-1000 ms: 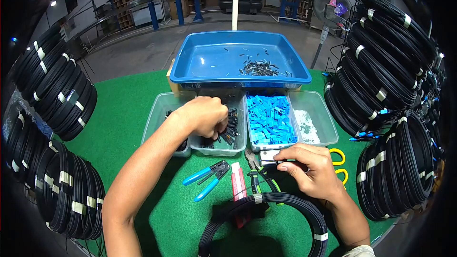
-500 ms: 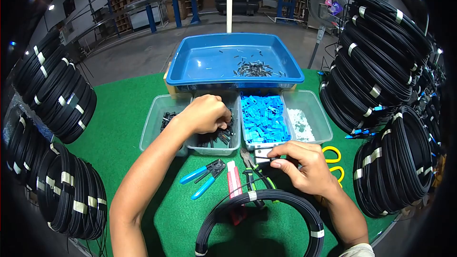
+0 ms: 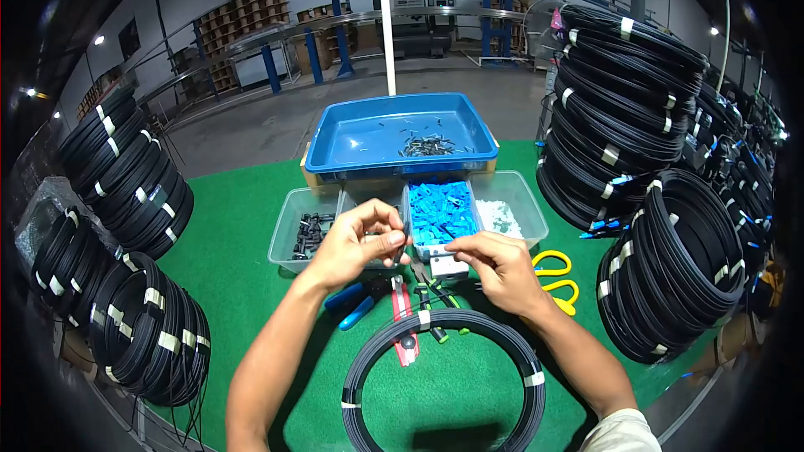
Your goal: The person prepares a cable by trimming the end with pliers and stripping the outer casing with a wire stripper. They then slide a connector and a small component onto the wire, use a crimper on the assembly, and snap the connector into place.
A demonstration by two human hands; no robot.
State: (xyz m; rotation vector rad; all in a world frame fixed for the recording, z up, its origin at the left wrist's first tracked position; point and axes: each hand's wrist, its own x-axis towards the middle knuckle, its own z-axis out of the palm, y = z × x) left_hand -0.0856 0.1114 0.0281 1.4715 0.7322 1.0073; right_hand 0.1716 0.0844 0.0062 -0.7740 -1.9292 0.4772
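Note:
My left hand (image 3: 360, 247) is raised over the front of the second clear bin, pinching a small black part (image 3: 401, 244) between thumb and fingers. To its right, my right hand (image 3: 501, 272) has thumb and forefinger closed together, and what lies between them is too small to make out. Just beside those fingertips is a small white block (image 3: 448, 266) on the green mat. A coil of black cable (image 3: 366, 368), bound with white tape, lies in front of both hands. Behind them, a bin holds blue connector pieces (image 3: 440, 211).
Blue-handled strippers (image 3: 356, 311), a red cutter knife (image 3: 403, 318), green-handled pliers (image 3: 437, 310) and yellow-handled scissors (image 3: 559, 285) lie on the mat. Other bins hold black parts (image 3: 311, 234) and white pieces (image 3: 498, 219). A blue tray (image 3: 352, 155) stands behind; cable coils (image 3: 620, 142) rise at both sides.
My left hand has come up out of the bin of black parts, moving toward my right hand with a small black part. The view has tilted up and shifted.

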